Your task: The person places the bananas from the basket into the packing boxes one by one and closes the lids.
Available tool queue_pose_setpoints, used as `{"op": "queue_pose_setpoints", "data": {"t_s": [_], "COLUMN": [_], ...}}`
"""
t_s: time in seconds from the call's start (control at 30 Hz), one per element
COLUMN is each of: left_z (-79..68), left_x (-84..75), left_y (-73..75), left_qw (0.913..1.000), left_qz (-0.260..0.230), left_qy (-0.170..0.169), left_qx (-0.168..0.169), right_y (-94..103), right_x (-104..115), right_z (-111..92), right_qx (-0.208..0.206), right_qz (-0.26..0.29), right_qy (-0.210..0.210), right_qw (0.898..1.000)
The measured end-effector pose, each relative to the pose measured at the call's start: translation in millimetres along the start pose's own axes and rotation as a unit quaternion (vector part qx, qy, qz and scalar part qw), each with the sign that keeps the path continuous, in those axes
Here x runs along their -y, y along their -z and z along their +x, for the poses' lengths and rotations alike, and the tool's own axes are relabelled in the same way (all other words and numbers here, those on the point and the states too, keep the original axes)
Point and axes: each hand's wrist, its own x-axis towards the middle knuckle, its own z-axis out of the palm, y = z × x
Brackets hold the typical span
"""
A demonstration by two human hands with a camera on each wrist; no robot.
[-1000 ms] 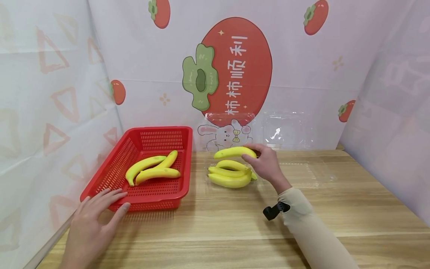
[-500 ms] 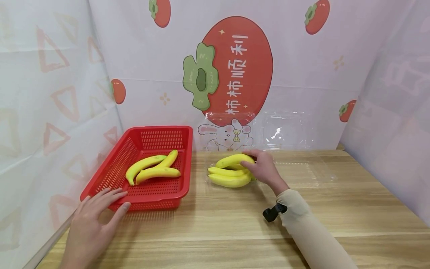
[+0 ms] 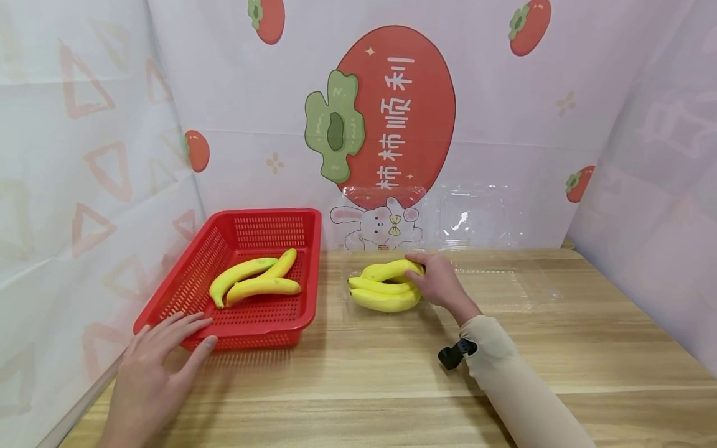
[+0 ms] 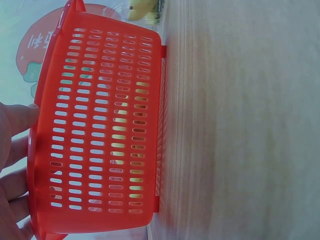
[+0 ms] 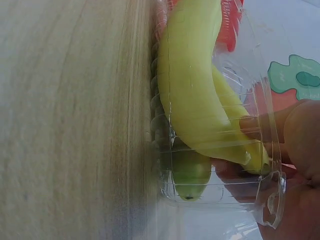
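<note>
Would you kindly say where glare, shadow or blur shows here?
Head: a bright glint on the clear lid, soft shadow beside the red basket; left wrist: the tabletop looks soft, the backdrop bluish; right wrist: thin reflections streak the clear container.

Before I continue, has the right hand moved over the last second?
Yes: in the head view, the right hand has moved lower, away from the fixed printed rabbit, bringing its banana down too.

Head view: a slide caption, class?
Left hand touching red plastic basket; right hand holding curved yellow banana in clear plastic box.
</note>
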Motion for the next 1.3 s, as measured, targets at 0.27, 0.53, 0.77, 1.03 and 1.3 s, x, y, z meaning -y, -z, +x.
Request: {"op": "queue_pose_setpoints", "data": {"t_s": [0.27,0.53,0.77,1.03,1.3], "left_z": [0.3,0.3,0.2,-0.2,0.0], "left_x": [0.1,1.2,1.4,0.9,0.7], "left_y": [-0.3,0.0,0.2,-0.4,-0.6], "left_qw": [1.0,0.9999,0.9999,1.0,1.0], "left_qz": [-0.001,-0.004,-0.004,-0.002,0.0], "left_qy": [-0.005,-0.009,-0.012,-0.009,-0.006], "left_qx": [-0.005,-0.004,-0.005,-0.003,-0.005], "right_y": [-0.4,-1.4,-0.6,5.6,22.6], "right_x": [1.4,3.3,5.8,7.4,14.0], "right_z": [-0.2,-0.7,-3.7,-3.7,-4.7], "right_qx": [-0.003,-0.001,-0.025,-0.032,-0.064], "right_qz": [-0.019,-0.011,0.008,0.035,0.098], "right_qy": [0.002,-0.014,-0.017,-0.033,-0.017], "right_qw": [1.0,1.0,1.0,0.998,0.993]}}
